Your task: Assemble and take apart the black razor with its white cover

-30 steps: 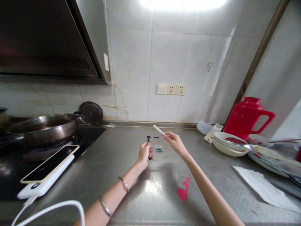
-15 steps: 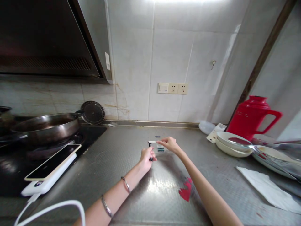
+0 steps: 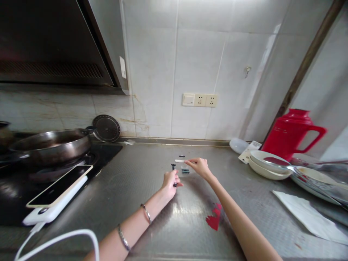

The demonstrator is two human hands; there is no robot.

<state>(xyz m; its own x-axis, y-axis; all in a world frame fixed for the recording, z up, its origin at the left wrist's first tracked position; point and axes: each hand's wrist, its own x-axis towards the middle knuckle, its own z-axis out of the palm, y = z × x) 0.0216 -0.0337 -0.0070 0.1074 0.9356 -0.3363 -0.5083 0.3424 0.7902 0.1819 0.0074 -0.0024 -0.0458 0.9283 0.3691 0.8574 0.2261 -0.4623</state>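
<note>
My left hand (image 3: 170,181) is closed around a black razor handle (image 3: 173,166), held upright with its small forked end above my fingers. To the right and a little farther off, my right hand (image 3: 199,166) pinches a slim white strip (image 3: 179,161) between thumb and fingertips. The strip points left and lies apart from the forked end; its exact kind is too small to tell. Small dark razor cartridges (image 3: 185,172) rest on the metal counter (image 3: 146,163) under my right hand, beside a clear bit of plastic. Another small dark piece (image 3: 182,156) lies behind the strip.
Left, a pan (image 3: 51,145) sits on the stove near a phone (image 3: 61,186) on a white power bank (image 3: 54,206) with a cable. Right stand a red thermos (image 3: 288,134), stacked bowls (image 3: 269,170) and a white paper sheet (image 3: 307,214). A red heart sticker (image 3: 214,218) marks the counter.
The white strip, which was across the top of the razor handle, has come away from it, up and to the right with my right hand. My left hand has barely moved.
</note>
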